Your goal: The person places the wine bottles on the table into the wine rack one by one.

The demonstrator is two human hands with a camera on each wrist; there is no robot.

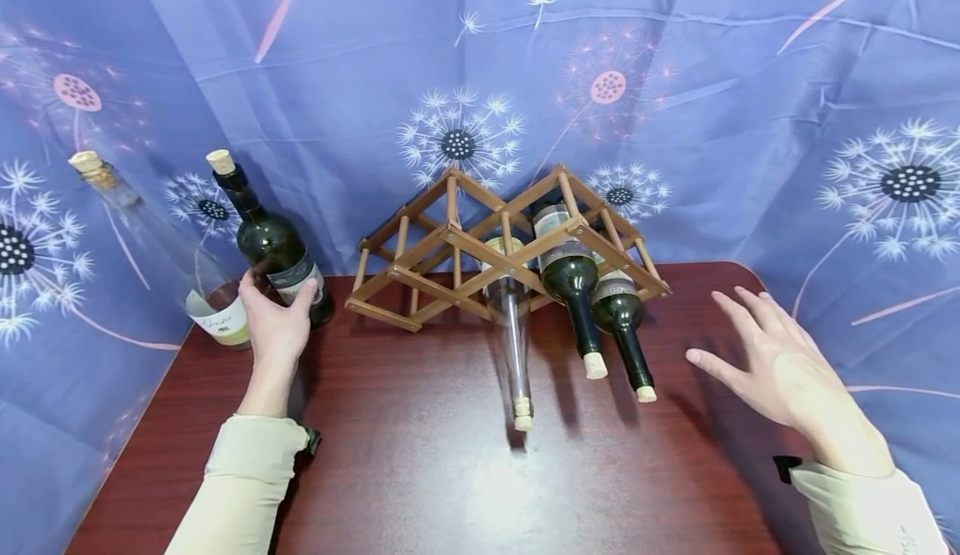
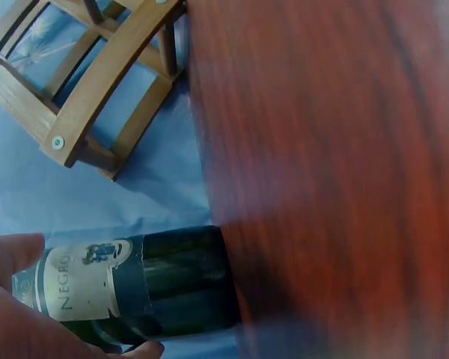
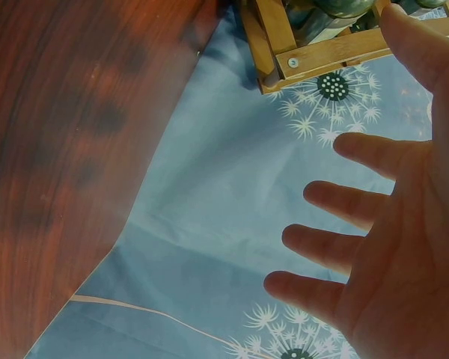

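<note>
At the table's back left, my left hand (image 1: pixel 277 317) is around the lower body of a dark green wine bottle (image 1: pixel 272 242) with a cork in its neck. Thumb and fingers lie on opposite sides of its label (image 2: pixel 82 280) in the left wrist view. Just left of it stands a clear corked bottle (image 1: pixel 217 309), partly behind the hand. My right hand (image 1: pixel 780 363) hovers at the right with fingers spread, holding nothing. A wooden wine rack (image 1: pixel 450 238) between the hands holds a clear bottle (image 1: pixel 513 330) and two dark green bottles (image 1: pixel 573 288), (image 1: pixel 618 313), necks pointing forward.
A reddish-brown table (image 1: pixel 405 455) carries everything. Blue cloth with dandelion prints (image 1: pixel 337 80) hangs behind and on both sides, close to the table's edges. The corked necks of the racked bottles jut out over the table's middle.
</note>
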